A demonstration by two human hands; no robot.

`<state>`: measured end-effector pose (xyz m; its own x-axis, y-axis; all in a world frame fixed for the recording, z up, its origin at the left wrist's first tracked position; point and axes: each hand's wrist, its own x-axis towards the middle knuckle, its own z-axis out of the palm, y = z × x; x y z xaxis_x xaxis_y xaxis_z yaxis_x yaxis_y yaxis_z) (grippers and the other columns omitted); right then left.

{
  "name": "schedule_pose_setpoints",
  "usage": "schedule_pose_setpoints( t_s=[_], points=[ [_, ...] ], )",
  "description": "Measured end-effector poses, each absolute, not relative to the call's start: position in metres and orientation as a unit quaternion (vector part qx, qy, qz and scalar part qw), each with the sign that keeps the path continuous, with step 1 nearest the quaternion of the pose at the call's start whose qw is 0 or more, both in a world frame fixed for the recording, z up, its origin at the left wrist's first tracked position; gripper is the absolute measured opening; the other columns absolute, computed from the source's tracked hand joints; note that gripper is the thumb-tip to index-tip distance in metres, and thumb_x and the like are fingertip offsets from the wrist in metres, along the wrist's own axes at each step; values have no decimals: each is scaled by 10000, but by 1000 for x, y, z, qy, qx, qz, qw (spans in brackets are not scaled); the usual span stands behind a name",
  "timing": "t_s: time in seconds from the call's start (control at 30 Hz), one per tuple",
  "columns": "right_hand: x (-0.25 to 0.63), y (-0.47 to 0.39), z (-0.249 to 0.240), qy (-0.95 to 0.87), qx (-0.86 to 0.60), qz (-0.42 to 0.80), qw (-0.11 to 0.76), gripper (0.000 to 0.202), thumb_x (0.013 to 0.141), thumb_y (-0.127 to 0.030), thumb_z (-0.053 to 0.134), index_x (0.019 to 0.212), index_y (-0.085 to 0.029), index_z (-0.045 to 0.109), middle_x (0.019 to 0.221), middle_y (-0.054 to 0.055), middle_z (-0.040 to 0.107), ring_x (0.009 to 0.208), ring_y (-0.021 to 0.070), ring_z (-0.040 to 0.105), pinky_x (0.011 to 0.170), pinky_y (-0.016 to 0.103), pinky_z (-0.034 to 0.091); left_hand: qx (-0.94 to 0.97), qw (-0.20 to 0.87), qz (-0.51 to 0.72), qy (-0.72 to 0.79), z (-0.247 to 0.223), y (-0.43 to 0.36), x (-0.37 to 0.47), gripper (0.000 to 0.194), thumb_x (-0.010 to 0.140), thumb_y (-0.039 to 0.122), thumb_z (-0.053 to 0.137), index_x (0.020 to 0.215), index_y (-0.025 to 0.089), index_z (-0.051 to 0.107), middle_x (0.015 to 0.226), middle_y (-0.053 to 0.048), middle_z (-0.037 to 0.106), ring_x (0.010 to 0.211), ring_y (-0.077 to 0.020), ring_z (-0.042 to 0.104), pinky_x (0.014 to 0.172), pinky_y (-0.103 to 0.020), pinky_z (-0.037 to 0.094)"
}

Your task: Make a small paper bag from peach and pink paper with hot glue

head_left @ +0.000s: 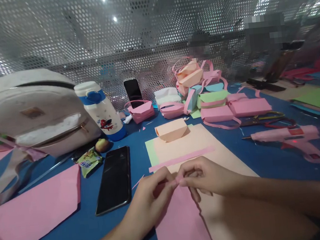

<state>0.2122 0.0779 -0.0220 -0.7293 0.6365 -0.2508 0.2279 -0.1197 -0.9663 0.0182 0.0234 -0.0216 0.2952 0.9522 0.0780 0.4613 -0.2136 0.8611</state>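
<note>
Both my hands meet at the top end of a long pink sheet of paper (181, 223), pinching its edge. My left hand (153, 194) comes in from the lower left with thumb and forefinger closed on the paper. From the right, my right hand (203, 176) pinches the same spot with its fingertips. Under them lies a large peach sheet (226, 162), with a green sheet (152, 152) showing at its left edge. Just beyond my fingers a narrow pink paper strip (184, 157) lies across the sheets. Farther up sits a small folded peach paper box (172, 130).
A phone (113, 181), a snack packet (89, 161) and a folded pink sheet (36, 215) lie left. Behind them stand a bottle (103, 114) and a white backpack (37, 113). Several paper bags (219, 116) pile up at the back. A pink glue gun (291, 135) rests right.
</note>
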Motion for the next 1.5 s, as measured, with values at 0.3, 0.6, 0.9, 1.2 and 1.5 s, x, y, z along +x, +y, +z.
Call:
schedule_pose_setpoints(
  t_s=[0.3, 0.6, 0.9, 1.2, 1.5],
  points=[
    [211, 73, -26, -632, -333, 672, 195, 216, 804, -333, 724, 744, -166, 601, 505, -26, 640, 500, 129, 645, 565, 230, 451, 608, 480, 354, 524, -12, 28, 22, 215, 753, 277, 718, 603, 151, 630, 621, 4, 631, 627, -124, 541, 583, -194, 405],
    [212, 76, -18, -617, -360, 677, 175, 197, 782, -291, 727, 745, -169, 577, 512, -58, 570, 417, 67, 522, 372, 161, 280, 575, 498, 394, 515, -13, 30, 19, 140, 751, 232, 710, 643, 158, 662, 680, -4, 703, 648, -127, 612, 624, -197, 454],
    [209, 76, -17, -591, -379, 682, 204, 225, 760, -272, 728, 702, -172, 535, 483, -31, 601, 401, 67, 525, 362, 150, 256, 601, 478, 357, 531, -12, 33, 14, 148, 730, 241, 729, 617, 157, 686, 667, -17, 736, 648, -146, 635, 614, -205, 463],
    [214, 79, -16, -615, -380, 668, 177, 163, 782, -259, 705, 745, -167, 575, 516, -31, 600, 415, 67, 488, 361, 146, 310, 584, 456, 367, 562, -10, 32, 13, 168, 708, 307, 759, 784, 159, 738, 777, -42, 741, 705, -177, 635, 610, -227, 480],
    [216, 80, -17, -609, -393, 653, 218, 241, 778, -340, 719, 748, -164, 556, 571, -42, 597, 355, 30, 389, 344, 159, 290, 571, 522, 299, 558, -12, 44, 1, 189, 675, 293, 760, 638, 127, 679, 554, 34, 555, 500, -79, 441, 483, -184, 322]
  ],
)
